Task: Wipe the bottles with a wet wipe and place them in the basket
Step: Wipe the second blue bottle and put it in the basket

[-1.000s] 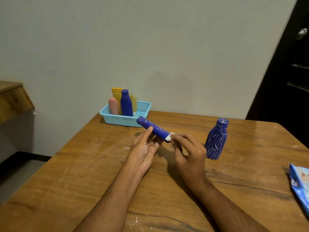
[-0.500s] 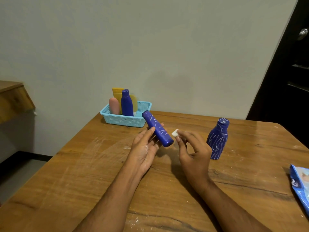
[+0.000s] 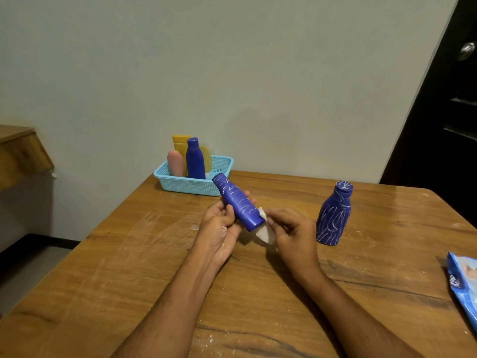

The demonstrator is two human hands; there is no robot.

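The left hand (image 3: 219,226) grips a slim blue bottle (image 3: 238,205) above the wooden table (image 3: 134,254), its base meeting the wet wipe (image 3: 264,232) pinched by the right hand (image 3: 294,231), its cap aimed up-left toward the light-blue basket (image 3: 192,186) holding pink, yellow and blue bottles.

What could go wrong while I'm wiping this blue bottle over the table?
The left hand holds the blue bottle tilted with a loose-looking grip, so wiping pressure might slip it out. The right hand pinches only a small wipe at the bottle's base, so chalky streaks higher up may get missed. The standing bottle sits near the right hand and could get knocked.
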